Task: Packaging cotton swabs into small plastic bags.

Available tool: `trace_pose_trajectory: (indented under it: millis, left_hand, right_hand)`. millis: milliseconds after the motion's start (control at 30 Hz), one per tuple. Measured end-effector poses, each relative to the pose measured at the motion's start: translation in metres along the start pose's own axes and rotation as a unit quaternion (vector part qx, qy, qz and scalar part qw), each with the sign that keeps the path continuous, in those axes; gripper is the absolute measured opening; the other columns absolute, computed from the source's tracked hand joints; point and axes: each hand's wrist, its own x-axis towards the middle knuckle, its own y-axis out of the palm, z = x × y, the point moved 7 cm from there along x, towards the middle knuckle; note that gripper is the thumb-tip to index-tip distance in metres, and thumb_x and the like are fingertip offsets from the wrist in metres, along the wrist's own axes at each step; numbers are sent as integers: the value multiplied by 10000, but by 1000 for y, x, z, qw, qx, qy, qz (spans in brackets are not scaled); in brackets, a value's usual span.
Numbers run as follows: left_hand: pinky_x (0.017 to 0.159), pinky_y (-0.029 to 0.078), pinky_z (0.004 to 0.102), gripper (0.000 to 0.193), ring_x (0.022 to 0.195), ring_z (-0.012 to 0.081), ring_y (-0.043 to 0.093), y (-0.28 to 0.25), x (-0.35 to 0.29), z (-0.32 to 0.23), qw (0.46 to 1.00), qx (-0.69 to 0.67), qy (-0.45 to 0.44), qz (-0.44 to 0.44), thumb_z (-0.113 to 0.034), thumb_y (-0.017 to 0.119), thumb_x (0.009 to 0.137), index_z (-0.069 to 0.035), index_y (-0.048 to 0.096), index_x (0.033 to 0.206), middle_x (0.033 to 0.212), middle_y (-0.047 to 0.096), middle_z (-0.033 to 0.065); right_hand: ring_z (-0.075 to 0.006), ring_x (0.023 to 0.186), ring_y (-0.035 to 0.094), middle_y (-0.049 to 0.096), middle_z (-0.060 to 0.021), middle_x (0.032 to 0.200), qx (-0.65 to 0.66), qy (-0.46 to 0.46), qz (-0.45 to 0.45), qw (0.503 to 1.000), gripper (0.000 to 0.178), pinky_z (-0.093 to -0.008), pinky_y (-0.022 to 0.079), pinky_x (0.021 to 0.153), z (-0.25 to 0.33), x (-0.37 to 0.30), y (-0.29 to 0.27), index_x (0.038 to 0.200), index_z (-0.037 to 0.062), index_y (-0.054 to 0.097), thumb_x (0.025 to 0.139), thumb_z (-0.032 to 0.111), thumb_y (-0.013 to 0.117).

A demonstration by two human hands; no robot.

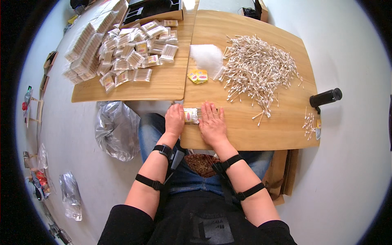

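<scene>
A small clear packet of cotton swabs with a yellow and white label lies near the table's front edge, between my hands. My left hand is closed on its left end, fingers bent together. My right hand lies flat over the right end, fingers stretched out; swab sticks show beside its fingertips. Beyond the hands sits a short stack of yellow and white label cards, just in front of a pile of clear plastic bags. A large heap of loose cotton swabs spreads to the right of the bags.
Many filled swab packets lie heaped at the far left, beside stacked packet bundles. A black cylinder stands out at the right edge, near a few loose swabs. A grey plastic bag hangs below the left table.
</scene>
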Motion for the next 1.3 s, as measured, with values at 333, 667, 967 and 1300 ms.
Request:
trace_pose_trajectory:
  millis: [333,667,967,1300]
  left_hand:
    - [891,440,476,239,1012,393,556,-13,3,1,997,44,19,55,-206,459,989,-20,578,1081,1048,615,193]
    - [1178,222,460,662,1398,322,322,-30,-19,-32,935,249,179,179,-79,526,817,-24,350,1453,1462,401,151]
    - [1084,347,403,588,1136,278,488,-16,-6,-39,933,241,197,179,-119,493,849,48,380,1402,1142,514,131]
    - [1076,353,404,576,1120,275,491,-13,-5,-41,924,263,208,185,-136,494,853,53,394,1388,1127,516,134]
  right_hand:
    - [-285,1465,231,261,-153,1577,83,-18,20,996,711,-525,99,1193,-16,-1,-5,1520,16,219,962,396,445]
    - [-287,1492,149,192,-173,1597,-27,-32,81,996,854,-520,44,1195,-28,-12,-9,1508,-22,231,920,556,455]
    - [-343,1483,149,204,-238,1573,-22,-18,81,996,920,-516,56,1195,-4,-2,-6,1486,-94,206,905,569,471]
    - [-340,1482,151,204,-252,1567,21,-67,83,994,923,-497,65,1198,37,9,-1,1465,-103,258,887,570,513]
